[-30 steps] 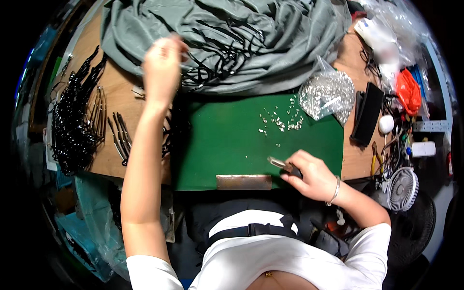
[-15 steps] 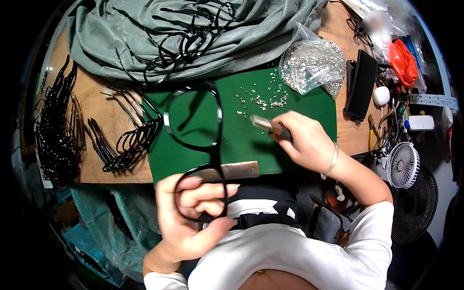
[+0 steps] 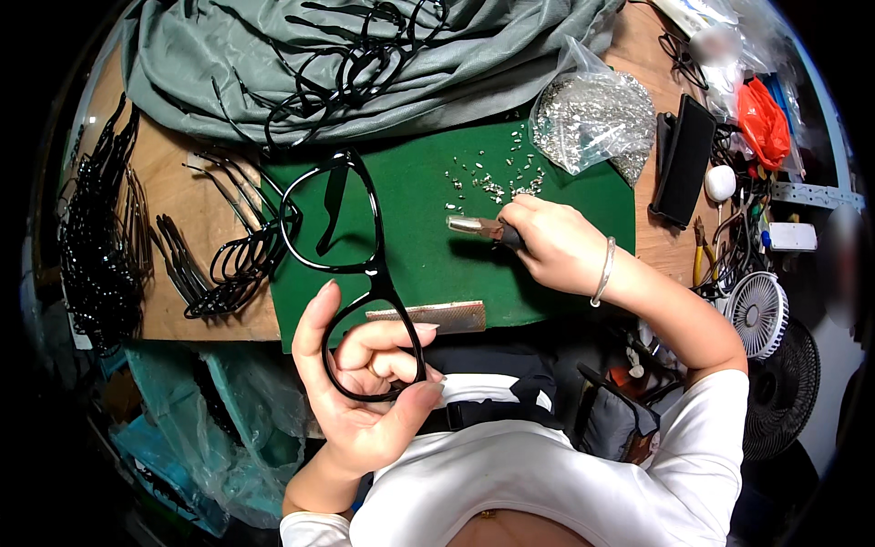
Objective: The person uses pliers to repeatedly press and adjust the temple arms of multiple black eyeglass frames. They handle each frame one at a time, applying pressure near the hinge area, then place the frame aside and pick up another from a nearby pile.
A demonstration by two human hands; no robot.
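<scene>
My left hand (image 3: 369, 401) is closed on a black eyeglass frame (image 3: 375, 273), gripping its near rim between thumb and fingers. The frame stands roughly lengthwise, its far rim over the green mat (image 3: 428, 264), with a temple arm (image 3: 334, 201) at the far end. No lenses can be made out. My right hand (image 3: 561, 246) is wrapped round the dark handle of what look like pliers (image 3: 483, 227), their silver tip pointing left. Just beyond that tip, small silver metal pieces (image 3: 492, 187) lie scattered on the mat.
A clear bag of silver pieces (image 3: 583, 123) sits at the mat's far right. Black frames (image 3: 351, 77) lie on grey cloth (image 3: 200, 73); more (image 3: 241, 264) are stacked left. A textured metal strip (image 3: 437, 316) lies at the near edge. A black case (image 3: 684, 159) and small fan (image 3: 758, 314) stand right.
The eyeglass frame has shifted left and tilted so its far rim shows wider. My right hand has brought the pliers slightly left, their tip now pointing more level.
</scene>
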